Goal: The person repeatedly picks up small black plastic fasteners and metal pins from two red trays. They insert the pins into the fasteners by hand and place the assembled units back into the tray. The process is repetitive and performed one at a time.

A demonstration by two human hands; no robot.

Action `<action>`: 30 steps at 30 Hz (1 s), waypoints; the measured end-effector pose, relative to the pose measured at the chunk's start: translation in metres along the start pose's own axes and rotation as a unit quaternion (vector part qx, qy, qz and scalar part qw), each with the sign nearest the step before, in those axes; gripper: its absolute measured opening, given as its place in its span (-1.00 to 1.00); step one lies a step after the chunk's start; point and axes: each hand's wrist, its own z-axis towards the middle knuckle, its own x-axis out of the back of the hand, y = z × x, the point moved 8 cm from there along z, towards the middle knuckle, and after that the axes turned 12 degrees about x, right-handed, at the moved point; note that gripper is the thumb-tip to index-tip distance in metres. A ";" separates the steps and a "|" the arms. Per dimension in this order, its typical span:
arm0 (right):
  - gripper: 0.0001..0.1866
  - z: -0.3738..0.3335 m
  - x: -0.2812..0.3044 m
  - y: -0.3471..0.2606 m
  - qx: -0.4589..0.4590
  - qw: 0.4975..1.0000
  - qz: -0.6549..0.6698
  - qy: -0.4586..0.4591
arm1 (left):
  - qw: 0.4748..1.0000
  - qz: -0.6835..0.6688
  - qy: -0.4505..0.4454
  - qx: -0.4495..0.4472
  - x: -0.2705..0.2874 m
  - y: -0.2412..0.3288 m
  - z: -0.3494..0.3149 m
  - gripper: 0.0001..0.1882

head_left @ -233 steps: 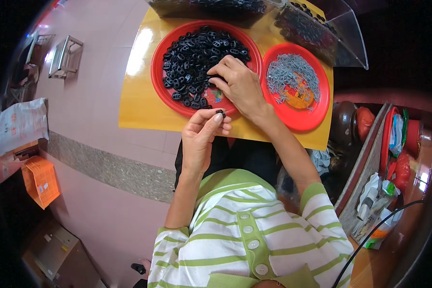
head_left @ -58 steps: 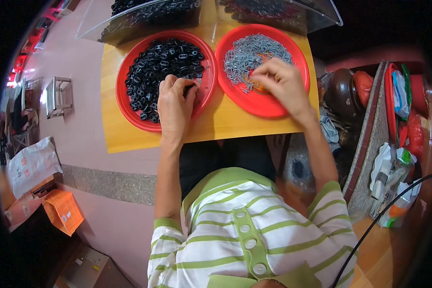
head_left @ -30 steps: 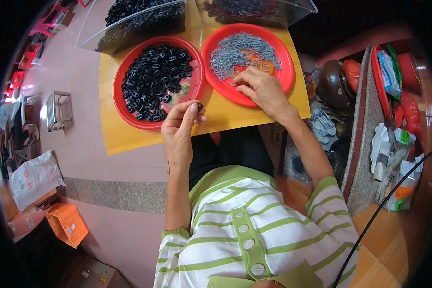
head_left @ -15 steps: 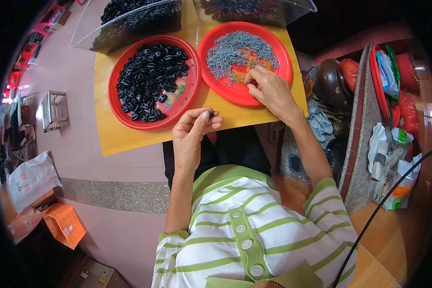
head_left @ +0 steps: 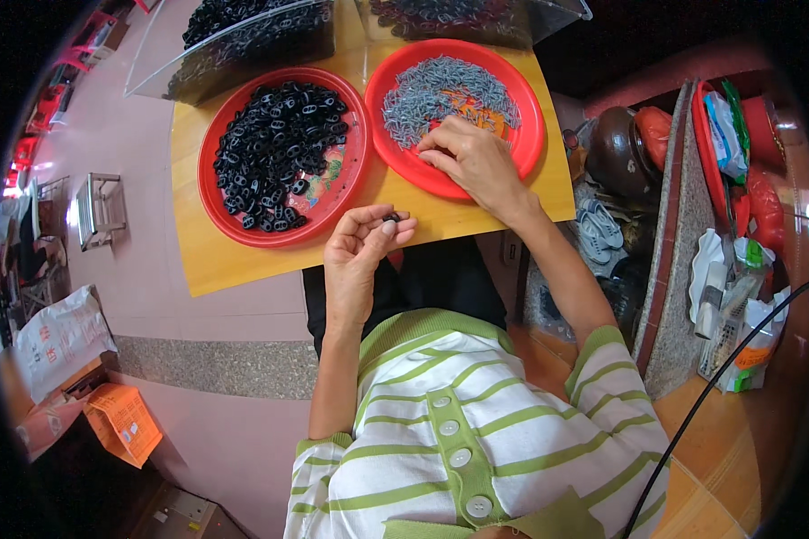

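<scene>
My left hand point(head_left: 358, 247) is closed, pinching a small black plastic piece point(head_left: 392, 217) between thumb and fingers just past the table's near edge. Over the near part of the right red plate point(head_left: 532, 117) is my right hand point(head_left: 478, 162), its thumb and fingers drawn together at the small grey screws point(head_left: 449, 83). Whatever lies between those fingertips is too small or hidden to make out. The left red plate point(head_left: 343, 196) bears a heap of black plastic pieces point(head_left: 274, 148) like the held one, each with two holes.
Behind the plates on the yellow table point(head_left: 234, 265) stand a clear bin point(head_left: 243, 67) of black pieces and another clear bin point(head_left: 458, 22) with dark contents. Right of the table are a brown jar point(head_left: 618, 154) and sandals point(head_left: 595, 226). A black cable point(head_left: 710, 382) runs at far right.
My right hand has shifted left and slightly nearer across the screws, its fingertips now at the plate's left side. My left hand stays almost in place, the black piece showing more plainly.
</scene>
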 end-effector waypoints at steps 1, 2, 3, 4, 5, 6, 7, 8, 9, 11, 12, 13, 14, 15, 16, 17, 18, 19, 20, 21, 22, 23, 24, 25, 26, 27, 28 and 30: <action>-0.89 0.002 -0.002 -0.002 0.010 1.000 -0.019 -0.009 | 1.000 0.003 -0.002 0.011 0.002 -0.002 0.001 -0.83; -0.89 0.003 -0.003 -0.004 0.019 0.999 -0.037 -0.017 | 1.000 0.007 -0.003 0.022 0.002 -0.004 0.001 -0.83; -0.90 0.005 -0.005 -0.006 0.029 0.998 -0.056 -0.026 | 1.000 0.007 -0.005 0.022 0.002 -0.004 0.002 -0.84; -0.90 0.006 -0.006 -0.009 0.038 0.996 -0.071 -0.028 | 1.000 0.008 -0.005 0.021 0.003 -0.005 0.001 -0.85; -0.91 0.008 -0.006 -0.012 0.048 0.995 -0.086 -0.031 | 1.000 0.009 -0.005 0.021 0.003 -0.005 0.001 -0.86; -0.91 0.010 -0.007 -0.014 0.058 0.993 -0.101 -0.033 | 1.000 0.007 -0.010 0.014 0.003 -0.004 0.001 -0.86; -0.91 0.012 -0.008 -0.014 0.054 0.992 -0.102 -0.045 | 1.000 0.006 -0.015 0.006 0.002 -0.003 0.000 -0.87; -0.91 0.014 -0.010 -0.013 0.049 0.992 -0.103 -0.057 | 1.000 0.004 -0.020 -0.002 0.002 -0.002 0.000 -0.87; -0.91 0.015 -0.012 -0.012 0.045 0.991 -0.104 -0.069 | 1.000 -0.005 -0.023 0.001 0.003 -0.002 0.000 -0.87; -0.91 0.018 -0.015 -0.011 0.054 0.987 -0.122 -0.088 | 0.999 -0.024 -0.026 0.002 0.005 -0.001 -0.001 -0.85; -0.91 0.018 -0.016 -0.010 0.058 0.985 -0.132 -0.097 | 0.999 -0.031 -0.029 0.003 0.005 -0.001 -0.001 -0.85; -0.91 0.019 -0.017 -0.011 0.066 0.983 -0.138 -0.101 | 0.999 -0.037 -0.032 0.005 0.005 -0.001 -0.001 -0.84; -0.91 0.020 -0.017 -0.012 0.074 0.981 -0.144 -0.105 | 0.998 -0.043 -0.035 0.006 0.005 -0.001 -0.001 -0.84; -0.91 0.021 -0.018 -0.013 0.082 0.979 -0.151 -0.109 | 0.999 -0.042 -0.034 0.006 0.007 -0.001 -0.001 -0.83; -0.91 0.022 -0.019 -0.014 0.085 0.978 -0.149 -0.117 | 0.999 -0.042 -0.032 0.005 0.007 -0.001 -0.002 -0.82; -0.91 0.024 -0.021 -0.014 0.087 0.977 -0.147 -0.124 | 0.999 -0.041 -0.031 0.004 0.007 -0.001 -0.002 -0.81; -0.91 0.025 -0.022 -0.015 0.090 0.977 -0.145 -0.132 | 0.999 -0.042 -0.031 0.006 0.006 0.000 -0.003 -0.81; -0.91 0.026 -0.022 -0.016 0.094 0.978 -0.136 -0.128 | 0.998 -0.045 -0.031 0.008 0.005 0.001 -0.004 -0.80; -0.91 0.025 -0.020 -0.016 0.098 0.979 -0.126 -0.124 | 0.998 -0.048 -0.031 0.010 0.005 0.001 -0.005 -0.80; -0.91 0.025 -0.017 -0.016 0.103 0.980 -0.116 -0.121 | 0.998 -0.052 -0.030 0.016 0.006 0.000 -0.004 -0.80; -0.91 0.024 -0.013 -0.012 0.079 0.986 -0.097 -0.114 | 0.998 -0.057 -0.029 0.022 0.007 -0.002 -0.004 -0.80; -0.91 0.022 -0.009 -0.009 0.055 0.990 -0.078 -0.107 | 0.997 -0.062 -0.028 0.028 0.008 -0.004 -0.003 -0.80; -0.90 0.020 -0.004 -0.006 0.031 0.993 -0.059 -0.099 | 0.997 -0.069 -0.032 0.025 0.010 -0.004 -0.002 -0.81; -0.90 0.019 0.002 -0.004 0.023 0.996 -0.038 -0.080 | 0.996 -0.076 -0.035 0.024 0.012 -0.005 0.000 -0.82; -0.89 0.016 0.010 -0.001 0.015 0.998 -0.017 -0.060 | 0.996 -0.083 -0.038 0.022 0.014 -0.006 0.000 -0.83; -0.88 0.014 0.016 0.001 0.006 0.999 0.004 -0.040 | 0.995 -0.087 -0.038 0.021 0.016 -0.008 0.001 -0.84; -0.88 0.011 0.018 0.007 -0.031 0.998 0.051 -0.035 | 0.995 -0.091 -0.038 0.021 0.017 -0.009 0.002 -0.86; -0.87 0.003 0.018 0.016 -0.106 0.983 0.144 -0.024 | 0.994 -0.093 -0.045 0.023 0.017 -0.011 0.002 -0.88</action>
